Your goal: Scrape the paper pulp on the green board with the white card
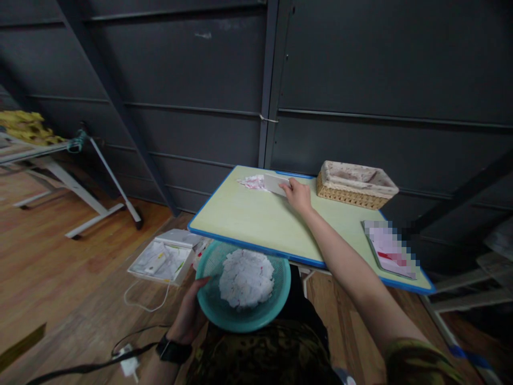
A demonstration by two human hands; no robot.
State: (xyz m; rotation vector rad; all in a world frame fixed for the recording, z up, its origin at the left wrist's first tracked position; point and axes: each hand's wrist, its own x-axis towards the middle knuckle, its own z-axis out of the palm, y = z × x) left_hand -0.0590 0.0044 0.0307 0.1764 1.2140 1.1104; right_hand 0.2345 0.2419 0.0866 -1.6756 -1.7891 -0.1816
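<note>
Two grips, then: left hand (190, 314) clasped the teal basket (240, 324) at nine o'clock, seemingly steadying it; right hand (298, 197) pinched a white card (276, 184).

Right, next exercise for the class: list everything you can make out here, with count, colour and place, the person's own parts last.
Table: 1, pale yellow-green, blue edge, centre
Flat card: 1, whitish, on table
Scraps: 1 pile, white and pink, beside card
Wicker basket: 1, tan, lined, table's far right
Flat item: 1, pinkish, partly pixelated, table's near right
Teal basket: 1, before the person
White pieces: 1 heap, inside it
Open box: 1, white, floor, left
Yellow heap: 1, far left
Wall: 1, dark grey, behind
Floor: 1, brown, below
Watch: 1, black, left wrist
Left hand: 1, bare, holding teal basket's rim
Right hand: 1, bare, holding card
</note>
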